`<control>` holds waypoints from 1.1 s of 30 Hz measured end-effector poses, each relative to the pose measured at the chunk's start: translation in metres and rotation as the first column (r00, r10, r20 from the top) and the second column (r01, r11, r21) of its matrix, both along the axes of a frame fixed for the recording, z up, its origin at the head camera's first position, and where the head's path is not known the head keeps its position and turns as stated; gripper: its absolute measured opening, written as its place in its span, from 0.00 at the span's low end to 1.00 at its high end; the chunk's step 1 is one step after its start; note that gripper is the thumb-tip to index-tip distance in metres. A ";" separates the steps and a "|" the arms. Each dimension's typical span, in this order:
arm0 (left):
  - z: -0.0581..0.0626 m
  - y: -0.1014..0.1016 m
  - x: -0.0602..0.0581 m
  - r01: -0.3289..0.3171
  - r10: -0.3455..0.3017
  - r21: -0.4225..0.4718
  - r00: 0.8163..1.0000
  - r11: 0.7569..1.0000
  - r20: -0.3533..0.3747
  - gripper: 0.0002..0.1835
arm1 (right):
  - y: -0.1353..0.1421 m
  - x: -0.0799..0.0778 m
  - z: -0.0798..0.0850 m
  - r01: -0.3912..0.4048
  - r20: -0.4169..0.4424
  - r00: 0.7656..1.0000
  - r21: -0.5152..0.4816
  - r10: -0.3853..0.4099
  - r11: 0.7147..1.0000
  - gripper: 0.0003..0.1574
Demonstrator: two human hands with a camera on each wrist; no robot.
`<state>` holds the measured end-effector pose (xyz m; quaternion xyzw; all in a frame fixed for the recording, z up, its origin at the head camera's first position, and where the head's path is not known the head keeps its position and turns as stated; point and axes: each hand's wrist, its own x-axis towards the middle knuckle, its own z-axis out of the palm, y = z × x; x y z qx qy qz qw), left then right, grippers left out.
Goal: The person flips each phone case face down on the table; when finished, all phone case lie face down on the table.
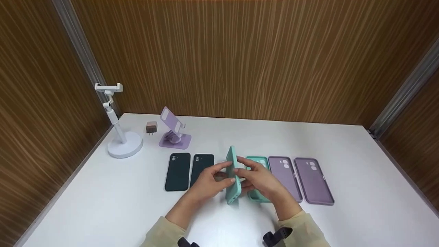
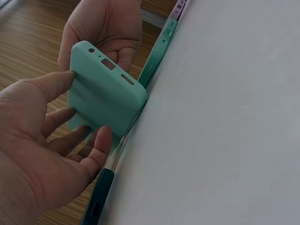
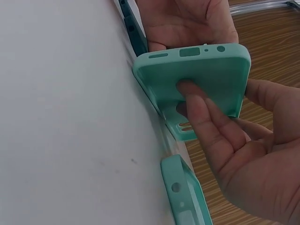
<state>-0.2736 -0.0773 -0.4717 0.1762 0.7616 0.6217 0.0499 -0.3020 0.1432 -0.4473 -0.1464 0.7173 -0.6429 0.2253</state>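
the fingers of the left hand (image 1: 211, 183) are bent around the outer back and upper edge of a mint-green phone case (image 2: 105, 89); by the fingers of the right hand (image 1: 260, 178) the same case is gripped from its hollow side. it is held on its long edge between both sets of fingers; whether its lower edge is borne by the white table (image 1: 103, 199) cannot be told.

left of the left fingers, two dark teal phone cases (image 1: 178, 171) are laid back up. a second mint-green case (image 1: 258, 197) is partly covered by the right fingers, and past it two mauve phone cases (image 1: 313, 180) are laid hollow up.

if the two grips were loosened unevenly, the case could be tipped over, probably onto a neighbour. if the thumbs were pressed too hard, the thin rim could be flexed and let slip. the second mint-green case might be nudged askew if the right fingers were lowered carelessly.
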 end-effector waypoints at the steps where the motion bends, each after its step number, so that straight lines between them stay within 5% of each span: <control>1: 0.000 0.000 0.000 -0.009 0.009 -0.012 1.000 1.000 -0.008 0.31 | 0.001 0.000 0.000 0.000 -0.001 1.000 -0.006 0.000 1.000 0.46; 11: 0.002 -0.001 0.001 -0.073 0.069 -0.074 0.996 0.995 -0.057 0.30 | 0.003 -0.001 0.003 0.031 -0.002 1.000 -0.070 -0.031 0.997 0.44; 25: 0.002 -0.003 -0.001 -0.095 0.094 0.010 0.995 0.995 0.043 0.33 | 0.007 -0.004 0.002 0.055 0.072 0.997 -0.189 -0.042 0.980 0.43; 33: 0.001 -0.005 -0.001 -0.151 0.150 0.030 0.988 0.988 0.033 0.35 | 0.008 -0.003 0.006 0.080 0.045 0.996 -0.102 -0.076 0.992 0.45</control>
